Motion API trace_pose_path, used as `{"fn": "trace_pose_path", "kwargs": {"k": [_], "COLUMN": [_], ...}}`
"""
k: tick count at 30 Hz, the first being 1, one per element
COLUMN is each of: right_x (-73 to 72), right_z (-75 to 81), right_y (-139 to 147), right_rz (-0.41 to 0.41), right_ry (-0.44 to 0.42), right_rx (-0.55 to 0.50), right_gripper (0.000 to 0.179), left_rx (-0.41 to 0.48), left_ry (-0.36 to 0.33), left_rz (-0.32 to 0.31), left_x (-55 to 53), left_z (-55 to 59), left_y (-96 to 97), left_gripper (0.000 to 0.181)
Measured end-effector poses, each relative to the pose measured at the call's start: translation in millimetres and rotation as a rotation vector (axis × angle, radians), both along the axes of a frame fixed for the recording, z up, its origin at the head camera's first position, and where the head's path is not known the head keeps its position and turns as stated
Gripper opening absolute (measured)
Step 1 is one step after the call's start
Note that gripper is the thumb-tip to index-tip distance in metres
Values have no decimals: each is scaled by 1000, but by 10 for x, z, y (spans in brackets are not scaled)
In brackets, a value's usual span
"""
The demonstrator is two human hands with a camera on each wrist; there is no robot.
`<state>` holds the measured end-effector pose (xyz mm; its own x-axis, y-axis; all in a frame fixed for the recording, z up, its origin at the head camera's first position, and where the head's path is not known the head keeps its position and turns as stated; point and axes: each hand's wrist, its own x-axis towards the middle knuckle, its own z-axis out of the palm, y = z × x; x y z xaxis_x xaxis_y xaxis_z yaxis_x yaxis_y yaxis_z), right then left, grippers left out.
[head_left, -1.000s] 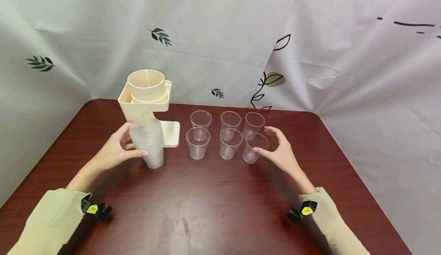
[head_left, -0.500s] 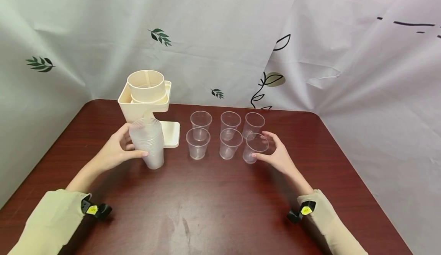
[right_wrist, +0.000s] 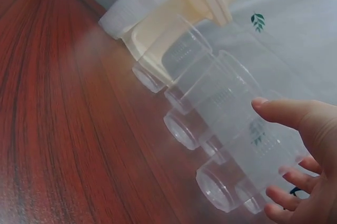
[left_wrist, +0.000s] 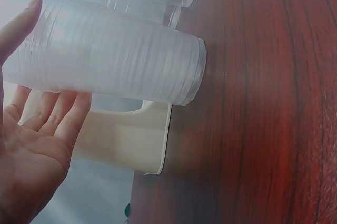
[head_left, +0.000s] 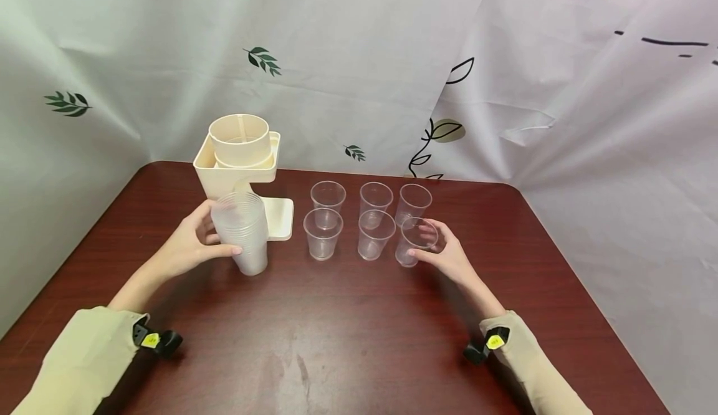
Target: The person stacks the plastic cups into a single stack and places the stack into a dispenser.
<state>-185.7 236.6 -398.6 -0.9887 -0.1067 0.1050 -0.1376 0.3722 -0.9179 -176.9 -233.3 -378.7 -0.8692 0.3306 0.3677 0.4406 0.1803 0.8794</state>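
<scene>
Six clear cups [head_left: 376, 234] in two rows, both hands on plastic

Your left hand [head_left: 182, 243] grasps the tall stack of cups [head_left: 250, 233], thumb along the near side and fingers around the far side, spread as wide as the stack. That stack leans a little, just in front of the cream holder [head_left: 234, 177] at the left of the table [head_left: 359, 334]. Your right hand [head_left: 452, 257] curls around the front-row cup at the right end [head_left: 409, 239], thumb on its near side, fingers behind it; you have it encircled, though how firmly you press cannot be told. That cup stands upright on the table with the other five beside and behind it.

Each wrist carries a device with a yellow label [head_left: 151, 340], its dark mark too small to read. Leaf prints and black strokes decorate the backdrop [head_left: 336, 85].

Compared with a second ago, your right fingers have closed in from beside the rim to behind the cup. Your left hand and its stack have stayed put.
</scene>
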Motion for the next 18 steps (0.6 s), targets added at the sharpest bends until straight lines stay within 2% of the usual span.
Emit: {"fn": "trace_pose_path", "kwargs": {"k": [7, 18], "right_x": [-18, -27], "right_z": [-38, -62], "right_y": [0, 14], "right_rz": [28, 42], "right_ry": [3, 17], "right_rx": [-49, -41], "right_gripper": [65, 61], "left_rx": [-13, -26], "left_ry": [3, 0], "left_rz": [1, 6], "left_x": [-5, -8], "left_z": [-3, 0], "left_y": [-1, -7], "left_gripper": [71, 71]}}
